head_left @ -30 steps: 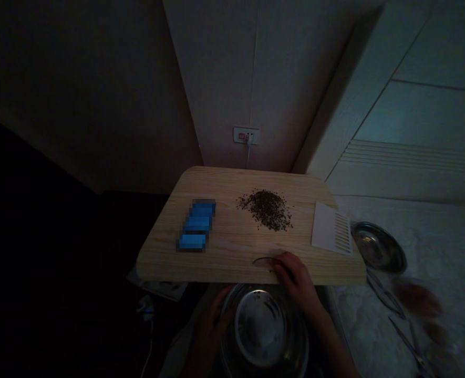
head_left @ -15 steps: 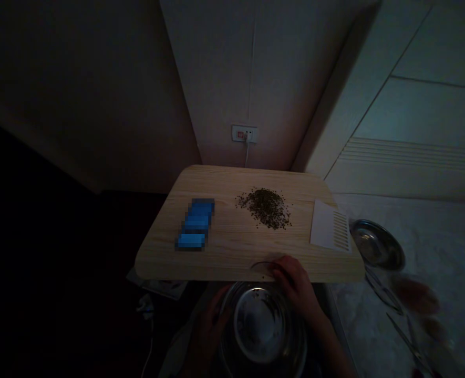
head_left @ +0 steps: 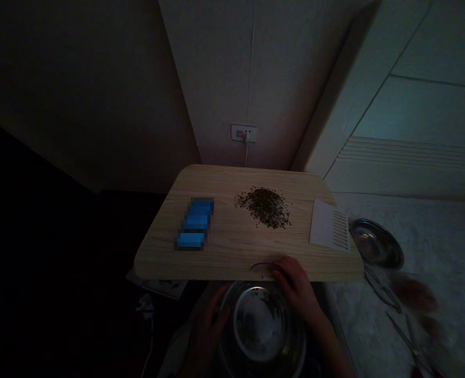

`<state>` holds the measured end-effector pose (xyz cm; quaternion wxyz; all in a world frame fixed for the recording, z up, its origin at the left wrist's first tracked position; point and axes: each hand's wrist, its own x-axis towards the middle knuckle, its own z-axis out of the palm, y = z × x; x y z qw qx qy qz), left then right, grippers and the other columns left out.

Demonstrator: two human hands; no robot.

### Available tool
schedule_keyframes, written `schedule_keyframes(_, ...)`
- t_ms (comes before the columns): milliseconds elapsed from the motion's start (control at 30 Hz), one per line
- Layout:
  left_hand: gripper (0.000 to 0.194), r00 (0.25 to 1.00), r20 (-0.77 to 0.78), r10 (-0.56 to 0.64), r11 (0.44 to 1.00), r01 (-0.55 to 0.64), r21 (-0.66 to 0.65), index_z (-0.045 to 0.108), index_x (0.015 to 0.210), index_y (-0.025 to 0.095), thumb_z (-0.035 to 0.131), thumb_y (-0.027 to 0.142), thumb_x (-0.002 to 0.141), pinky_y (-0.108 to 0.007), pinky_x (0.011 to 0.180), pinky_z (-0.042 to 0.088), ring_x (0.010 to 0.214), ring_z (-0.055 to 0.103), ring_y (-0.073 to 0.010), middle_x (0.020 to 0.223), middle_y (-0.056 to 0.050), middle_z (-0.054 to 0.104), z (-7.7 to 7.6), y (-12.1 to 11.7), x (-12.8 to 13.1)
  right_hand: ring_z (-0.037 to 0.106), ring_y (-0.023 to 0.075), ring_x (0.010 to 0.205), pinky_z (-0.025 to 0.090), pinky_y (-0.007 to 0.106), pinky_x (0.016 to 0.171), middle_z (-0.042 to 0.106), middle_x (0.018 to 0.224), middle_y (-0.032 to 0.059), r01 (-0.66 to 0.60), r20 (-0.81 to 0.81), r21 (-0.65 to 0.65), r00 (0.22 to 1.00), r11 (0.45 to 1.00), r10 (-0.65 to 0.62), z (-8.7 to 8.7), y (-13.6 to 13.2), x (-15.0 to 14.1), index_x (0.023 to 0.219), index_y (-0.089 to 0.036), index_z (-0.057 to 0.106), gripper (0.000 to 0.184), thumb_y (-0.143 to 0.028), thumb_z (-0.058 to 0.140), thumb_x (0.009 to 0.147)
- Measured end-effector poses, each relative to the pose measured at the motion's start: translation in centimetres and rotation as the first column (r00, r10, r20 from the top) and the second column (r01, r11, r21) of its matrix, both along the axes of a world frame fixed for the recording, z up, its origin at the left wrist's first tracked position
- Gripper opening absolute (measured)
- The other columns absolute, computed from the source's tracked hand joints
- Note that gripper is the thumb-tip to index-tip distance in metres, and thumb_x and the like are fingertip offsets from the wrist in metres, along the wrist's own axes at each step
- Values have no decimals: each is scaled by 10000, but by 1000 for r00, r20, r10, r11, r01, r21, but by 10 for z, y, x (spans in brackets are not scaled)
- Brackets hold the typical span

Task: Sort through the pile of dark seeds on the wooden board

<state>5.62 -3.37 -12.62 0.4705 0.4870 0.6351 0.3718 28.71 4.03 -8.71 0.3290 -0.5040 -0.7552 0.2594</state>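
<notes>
My left hand (head_left: 212,320) is closed on the left rim of a shiny metal bowl (head_left: 258,325), which sits below the table's front edge. A few dark specks show inside the bowl. My right hand (head_left: 293,278) rests at the front edge of the wooden table, above the bowl's far right side. Its fingers are closed around a thin piece with a dark curved edge (head_left: 260,264); its kind is too dim to tell. Farther back on the table lies a loose pile of small dark seed-like grains (head_left: 269,206).
On the light wooden table (head_left: 224,257) lie a blurred-out phone-like blue thing (head_left: 195,224) and a white slotted plastic piece (head_left: 327,224). To the right, another metal bowl (head_left: 376,244) and scissors (head_left: 407,336) lie on a pale surface. A wall socket (head_left: 244,133) holds a plugged-in cord.
Hardly anything differs. Both hands, the bowl and the grain pile keep their places; the view has shifted very slightly.
</notes>
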Motion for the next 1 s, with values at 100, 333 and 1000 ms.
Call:
schedule_keyframes(100,405,1000,-7,12,1000,-12,20,571,1170,211,526,327,785,-384,970,423,1182,508,-265,1237,-65,613,-2,-1,0,541,207,914,429,362,818,623,939,48,-1,-2,-5,1000,1000,1,-1,0,1,961,-237,611,164,-271,475,875)
schedule_keyframes(333,413,1000,-29,10,1000,-10,-5,561,1183,209,526,328,789,-383,947,438,1121,561,-265,1230,-68,617,1,-1,1,533,212,928,416,369,831,620,948,49,-30,8,-9,1000,1000,30,3,-1,2,970,-241,607,161,-263,476,877)
schedule_keyframes(1000,402,1000,8,22,1000,-22,-19,569,1170,209,526,325,787,-353,904,476,1082,591,-256,1194,-56,644,6,1,4,513,185,906,372,336,836,614,925,28,-87,-7,-61,996,994,87,9,-1,3,953,-228,605,142,-244,483,881)
